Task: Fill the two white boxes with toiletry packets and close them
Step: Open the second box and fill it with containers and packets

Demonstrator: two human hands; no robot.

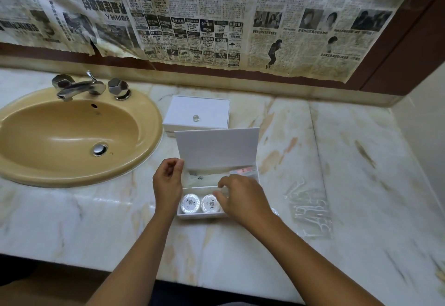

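Note:
An open white box (201, 216) sits on the marble counter in front of me, its lid (218, 147) standing upright. Two round wrapped soaps (190, 203) lie in its front compartment, and flat packets (243, 170) fill the back one. My left hand (167, 184) pinches the lid's lower left corner. My right hand (243, 199) hovers over the box's right side, fingers curled over the compartments; whether it holds anything is hidden. A second white box (197, 115), closed, with a small clear knob on its lid, stands behind the open one.
A tan sink (72, 137) with a chrome tap (79, 86) lies to the left. Clear plastic wrappers (310, 209) rest on the counter (349, 161) to the right. Newspaper covers the wall (192, 16) behind. A side wall closes off the far right.

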